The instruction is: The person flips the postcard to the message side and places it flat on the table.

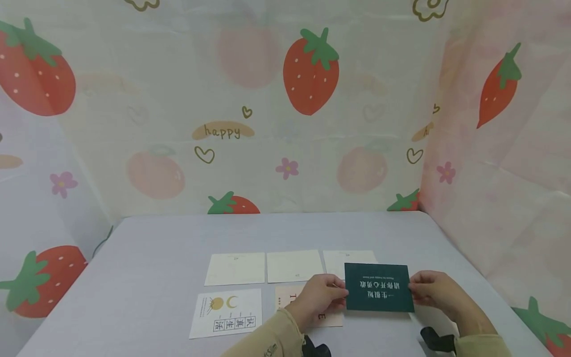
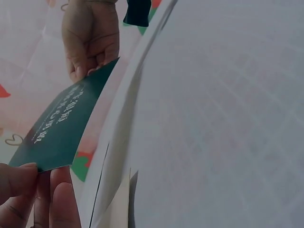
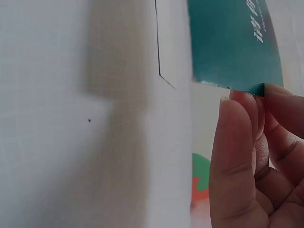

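Note:
A dark green card (image 1: 379,288) with white lettering is held above the table between both hands. My left hand (image 1: 318,300) pinches its left edge, thumb on the printed face, as the left wrist view also shows at the card's near corner. On the opposite edge, my right hand (image 1: 439,297) pinches the card between thumb and fingers. In the right wrist view, the green card (image 3: 232,47) is gripped at its corner by the right thumb. A cream card with red letters (image 1: 330,320) lies below my left hand, which partly covers it.
Behind, three blank-looking cream cards (image 1: 234,269) lie in a row, the rightmost partly hidden by the green card. A white card with a sun and moon (image 1: 226,313) lies front left. The white table (image 1: 151,277) is backed by a strawberry-print cloth (image 1: 267,99).

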